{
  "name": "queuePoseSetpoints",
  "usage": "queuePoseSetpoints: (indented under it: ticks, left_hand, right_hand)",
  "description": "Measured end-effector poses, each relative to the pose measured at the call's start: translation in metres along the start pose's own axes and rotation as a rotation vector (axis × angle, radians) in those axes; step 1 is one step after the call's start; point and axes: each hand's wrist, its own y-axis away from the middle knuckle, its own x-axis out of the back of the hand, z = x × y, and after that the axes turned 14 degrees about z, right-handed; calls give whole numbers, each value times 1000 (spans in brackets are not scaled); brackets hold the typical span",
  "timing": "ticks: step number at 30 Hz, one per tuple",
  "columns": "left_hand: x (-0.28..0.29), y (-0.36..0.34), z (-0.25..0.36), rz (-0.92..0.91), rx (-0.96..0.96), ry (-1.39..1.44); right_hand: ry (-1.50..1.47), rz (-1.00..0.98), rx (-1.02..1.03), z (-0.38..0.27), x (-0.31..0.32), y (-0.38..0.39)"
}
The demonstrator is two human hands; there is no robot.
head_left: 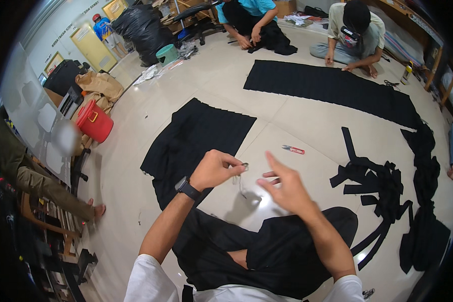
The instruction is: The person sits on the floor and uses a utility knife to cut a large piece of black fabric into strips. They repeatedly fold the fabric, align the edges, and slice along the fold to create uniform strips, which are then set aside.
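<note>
My left hand [214,170], with a watch on the wrist, pinches a small thin object [244,166], loop-like, with strands hanging below it; I cannot make out what it is. Just to its right, my right hand [285,186] has its fingers spread, holding nothing. Red-handled thread snips [293,149] lie on the floor beyond my hands. A black fabric piece [196,136] is spread out at front left, and a pile of cut black strips [367,181] lies at right.
A long black panel [327,85] lies before two seated co-workers [347,40] [246,25]. Bunched black fabric [420,191] lines the far right, near scissors [390,83] and a spray can [406,73]. A red bucket [98,123] and a standing person's leg [55,191] are at left.
</note>
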Motion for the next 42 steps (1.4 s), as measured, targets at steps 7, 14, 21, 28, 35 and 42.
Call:
queuePoseSetpoints:
  ticks: [7,14,21,28,35,42]
  left_hand:
    - [-51,-2,-4,21,-8,608]
    - [-72,28,-25,-129,282,676]
    - [-73,17,-27,-145,304,915]
    - [-34,9,-68,45,377,838]
    - [-57,34,-106,-80,324,929]
    - [-116,59,-103,-68,346,1026]
  right_hand:
    - [-302,150,-305,2,-18,-9]
    - [-91,159,-331,33,17,-24]
    - [-1030,-68,-971,61,-39,7]
    - [-695,-133,-948,50,-21,2]
    - [-511,-113,-848,33,-27,1]
    - [348,-4,102,41,-55,22]
